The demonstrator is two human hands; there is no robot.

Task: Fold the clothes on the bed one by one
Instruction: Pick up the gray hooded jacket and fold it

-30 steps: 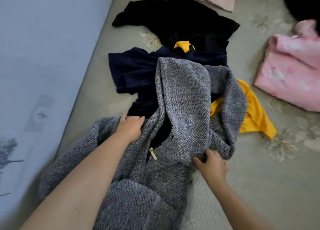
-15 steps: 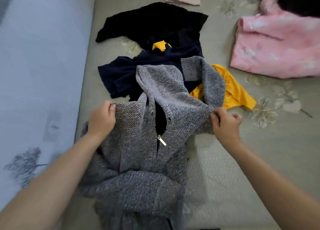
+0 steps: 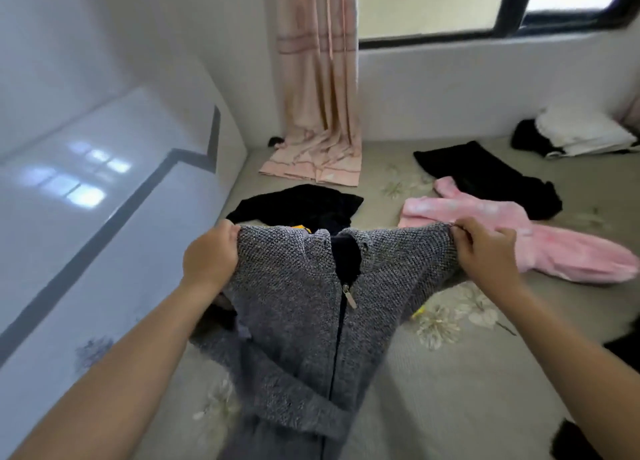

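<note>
We see the left hand (image 3: 210, 255) and right hand (image 3: 485, 252) each gripping a shoulder of the grey knit zip jacket (image 3: 311, 321), held up spread over the bed (image 3: 467, 373). Beyond it lie a black garment (image 3: 298, 205), a pink garment (image 3: 519, 241) and, possibly, a yellow scrap (image 3: 300, 227); blur hides detail.
</note>
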